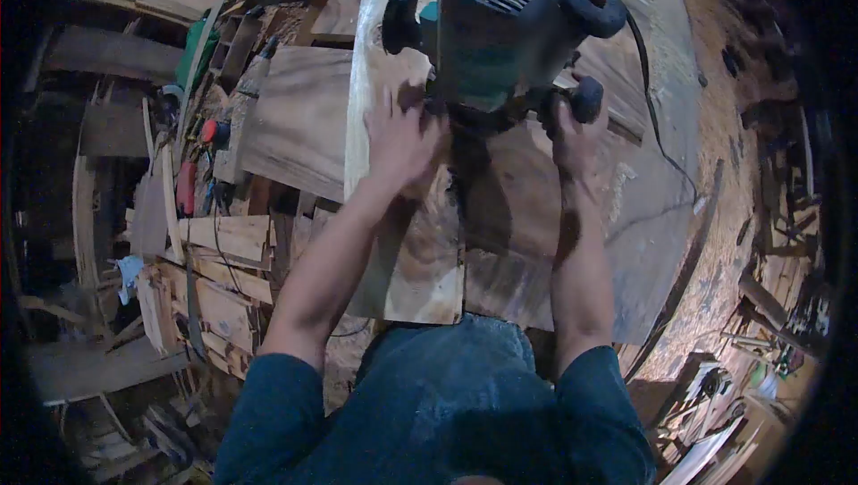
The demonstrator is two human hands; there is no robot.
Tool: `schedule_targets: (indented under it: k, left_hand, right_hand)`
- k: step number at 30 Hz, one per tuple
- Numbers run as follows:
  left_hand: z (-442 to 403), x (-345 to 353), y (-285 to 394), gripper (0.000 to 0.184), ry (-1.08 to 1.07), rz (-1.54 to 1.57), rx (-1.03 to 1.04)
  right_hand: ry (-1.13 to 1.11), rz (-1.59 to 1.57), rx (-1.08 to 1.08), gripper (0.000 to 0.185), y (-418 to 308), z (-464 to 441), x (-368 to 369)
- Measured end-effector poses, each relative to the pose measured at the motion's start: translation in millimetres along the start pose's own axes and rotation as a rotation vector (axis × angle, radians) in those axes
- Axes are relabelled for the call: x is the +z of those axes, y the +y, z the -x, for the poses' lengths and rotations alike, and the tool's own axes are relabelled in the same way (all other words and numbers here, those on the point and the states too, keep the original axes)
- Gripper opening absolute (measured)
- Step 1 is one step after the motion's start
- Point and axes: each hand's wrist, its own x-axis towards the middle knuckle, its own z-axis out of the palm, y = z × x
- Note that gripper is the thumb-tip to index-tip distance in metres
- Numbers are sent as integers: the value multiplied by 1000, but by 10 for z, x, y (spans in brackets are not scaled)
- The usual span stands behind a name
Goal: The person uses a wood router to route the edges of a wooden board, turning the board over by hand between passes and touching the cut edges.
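A green and black router [492, 56] stands on the boards in front of me, with a vented black top and black handles at its sides. My left hand [407, 141] is at the left of its base, fingers partly curled against it and over the pale board [416, 279]. The fingertips there are partly lost in shadow. At the right of the base, my right hand [579, 136] is closed by a black knob [585, 99]. The router's bit and the cut beneath it are hidden. A dark gap runs along the pale board's right edge, beside a browner board [509, 284].
A black cord [648, 83] trails from the router down the right side of the worktop. Wood offcuts [228, 239] are piled at left, near a red-handled tool [186, 185]. Sawdust [728, 261] covers the floor at right, with more scraps [715, 422] at lower right.
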Motion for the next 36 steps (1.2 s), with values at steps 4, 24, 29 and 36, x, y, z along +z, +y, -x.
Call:
schedule_targets:
  k: [4,24,29,36]
  left_hand:
    - [1870,-388,-131,87,-237,80,163]
    - [1694,-44,-740,87,58,-90,456]
    - [1116,-82,-621,90,89,-96,462]
    - [508,-382,-363,74,-18,110,396]
  right_hand:
    - [-20,229,-61,30,224,-151,-199]
    - [-69,422,155,17,-827,-992,318]
    - [-99,243,-5,18,-561,-1466,235]
    - [-86,169,54,20,-300,-1817,62]
